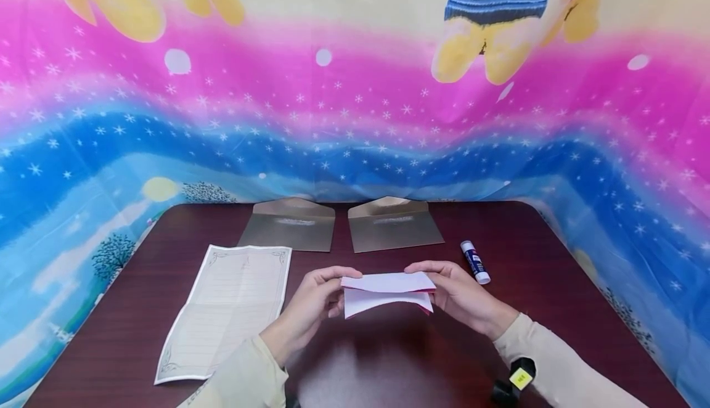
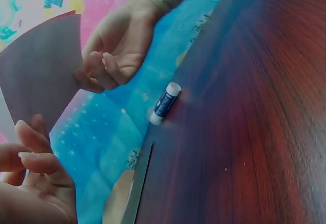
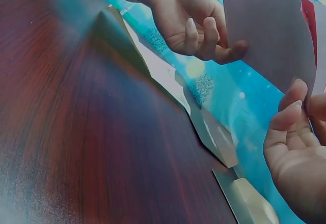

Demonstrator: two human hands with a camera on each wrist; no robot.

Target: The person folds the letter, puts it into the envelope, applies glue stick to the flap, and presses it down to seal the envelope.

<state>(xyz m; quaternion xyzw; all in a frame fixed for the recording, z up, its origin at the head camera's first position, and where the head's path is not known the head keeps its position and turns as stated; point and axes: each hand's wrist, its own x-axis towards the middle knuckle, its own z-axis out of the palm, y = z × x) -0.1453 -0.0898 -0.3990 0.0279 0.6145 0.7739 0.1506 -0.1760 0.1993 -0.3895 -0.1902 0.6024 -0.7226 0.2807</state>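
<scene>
A folded sheet of paper (image 1: 388, 283), white on the faces toward me with red showing along its edges, is held up over the table in the head view. Its two layers bow apart in the middle. My left hand (image 1: 309, 306) pinches its left end between thumb and fingers. At the opposite end, my right hand (image 1: 465, 300) grips it the same way. From the left wrist view the paper (image 2: 43, 68) shows a greyish shaded face, its ends between the two hands. The right wrist view shows a red strip along the edge of the paper (image 3: 270, 33).
Two grey-brown envelopes (image 1: 294, 233) with flaps raised lie at the table's far edge. Left of my hands is a creased, lined letter sheet (image 1: 233, 312) with an ornamental border. A glue stick (image 1: 475, 262) lies to the right. Behind the dark red table (image 1: 355, 377) hangs a colourful printed cloth.
</scene>
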